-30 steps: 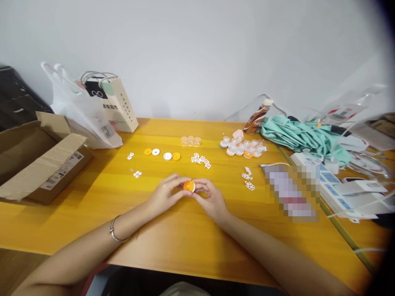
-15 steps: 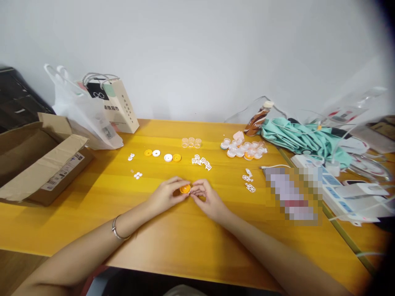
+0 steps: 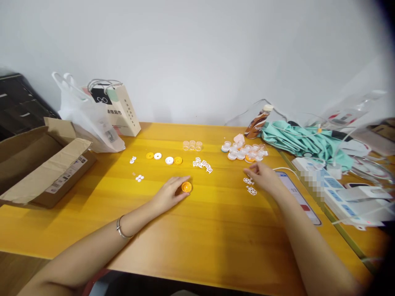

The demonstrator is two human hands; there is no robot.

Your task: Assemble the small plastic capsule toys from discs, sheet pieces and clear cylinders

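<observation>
**Left hand on the orange cap, right hand at the white cut-outs**

The left hand (image 3: 169,194) rests on the yellow table (image 3: 197,230) and pinches a small orange cap (image 3: 186,187) between the fingertips; the cap sits on the table surface. A metal bracelet (image 3: 121,230) is on the left wrist. The right hand (image 3: 262,176) is well apart from the cap, to the right. Its fingers are loosely curled and hold nothing that I can see. The fingertips are just beside two white perforated pieces (image 3: 248,186) on the table. Behind this hand lies a cluster of small clear cups (image 3: 245,150). Near the table middle are more white cut-outs (image 3: 202,164) and a row of orange and white discs (image 3: 163,158). A cardboard box (image 3: 40,164) stands at the left edge.
</observation>
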